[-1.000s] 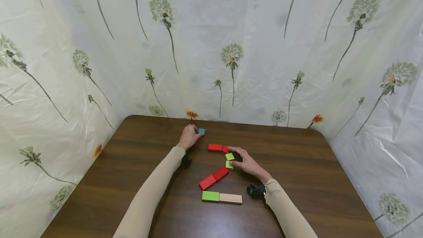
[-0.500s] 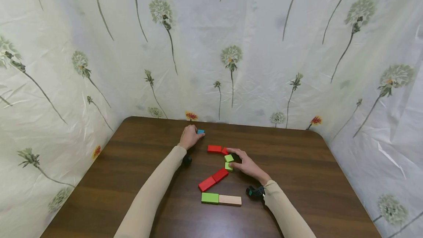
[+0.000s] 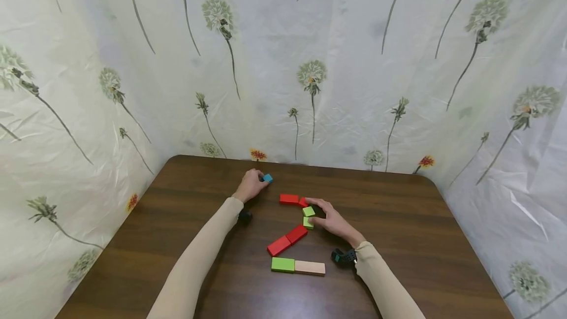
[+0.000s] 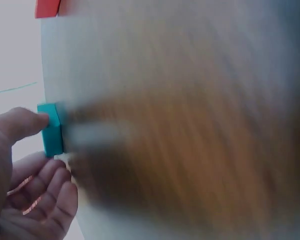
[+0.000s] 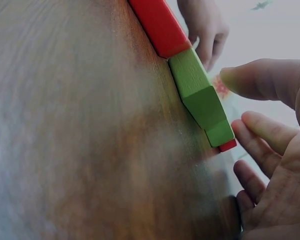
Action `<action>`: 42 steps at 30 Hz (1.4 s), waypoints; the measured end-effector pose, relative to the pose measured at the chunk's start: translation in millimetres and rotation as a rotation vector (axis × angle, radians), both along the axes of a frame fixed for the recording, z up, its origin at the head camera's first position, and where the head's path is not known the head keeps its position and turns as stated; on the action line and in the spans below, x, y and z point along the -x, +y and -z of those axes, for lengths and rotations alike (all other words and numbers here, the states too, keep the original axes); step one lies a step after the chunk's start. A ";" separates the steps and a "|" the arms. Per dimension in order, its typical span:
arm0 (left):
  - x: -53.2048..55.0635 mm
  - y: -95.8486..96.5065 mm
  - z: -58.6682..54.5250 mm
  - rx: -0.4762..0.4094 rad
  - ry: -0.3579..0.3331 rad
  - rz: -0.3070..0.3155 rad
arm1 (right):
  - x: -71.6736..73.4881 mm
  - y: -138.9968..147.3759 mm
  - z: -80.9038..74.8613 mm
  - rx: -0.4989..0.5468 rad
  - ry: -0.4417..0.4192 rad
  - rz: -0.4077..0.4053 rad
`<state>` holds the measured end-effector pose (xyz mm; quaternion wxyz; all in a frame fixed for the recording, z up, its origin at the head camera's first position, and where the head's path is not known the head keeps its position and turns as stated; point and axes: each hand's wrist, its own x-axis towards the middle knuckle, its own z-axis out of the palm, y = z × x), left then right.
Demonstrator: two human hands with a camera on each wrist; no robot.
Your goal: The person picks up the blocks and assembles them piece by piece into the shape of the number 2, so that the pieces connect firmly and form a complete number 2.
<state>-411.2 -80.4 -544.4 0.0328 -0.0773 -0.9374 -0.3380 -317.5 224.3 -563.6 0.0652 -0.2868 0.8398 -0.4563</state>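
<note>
Near the far edge of the table, my left hand [image 3: 250,185] pinches a small blue block [image 3: 267,178]. The left wrist view shows the thumb on one side of this block [image 4: 52,130] and a finger at its lower end, other fingers loosely bent. My right hand [image 3: 333,220] rests beside two light green blocks [image 3: 308,211], thumb over the nearer one and fingertips by a small red block [image 3: 303,202]. Its fingers are spread and relaxed. From the right wrist, the nearer green block [image 5: 189,72] adjoins a long red block [image 5: 160,27].
A flat red block [image 3: 289,199] adjoins the small red one on its left. Two red blocks [image 3: 288,239] lie end to end diagonally. Closer in, a green block [image 3: 282,265] touches a pale wooden block [image 3: 309,268]. Flowered cloth [image 3: 266,63] hangs behind the brown table [image 3: 398,220].
My left hand has drawn back slightly to the left with the blue block, which now sits at a turned angle. My right hand and the other blocks have stayed put.
</note>
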 end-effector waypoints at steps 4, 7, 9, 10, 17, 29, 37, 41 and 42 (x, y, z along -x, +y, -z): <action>-1.5 -7.0 0.7 -0.011 0.008 0.051 | 8.0 3.5 12.4 -0.005 0.012 0.017; -3.0 -11.3 1.8 0.000 0.012 0.075 | 10.3 4.6 14.0 -0.014 0.024 0.012; -4.4 -14.0 3.1 -0.002 0.003 0.088 | 11.2 4.6 14.4 -0.017 0.034 0.006; -5.2 -15.2 3.6 -0.006 0.000 0.092 | 11.6 4.5 14.5 -0.019 0.036 0.003; -14.8 -21.8 2.1 -0.011 -0.008 0.157 | 10.4 4.1 11.9 -0.026 0.003 0.006; -26.6 -27.2 0.8 -0.001 -0.022 0.254 | 10.6 2.6 9.9 -0.028 0.013 0.003; -31.2 -26.2 0.2 -0.004 -0.007 0.309 | 12.6 2.8 11.9 -0.042 -0.007 0.018; -33.4 -24.6 1.4 0.037 0.009 0.336 | 11.4 2.5 12.2 -0.041 -0.005 0.011; -33.9 -24.0 1.5 0.042 0.012 0.342 | 11.0 2.4 12.2 -0.042 -0.007 0.012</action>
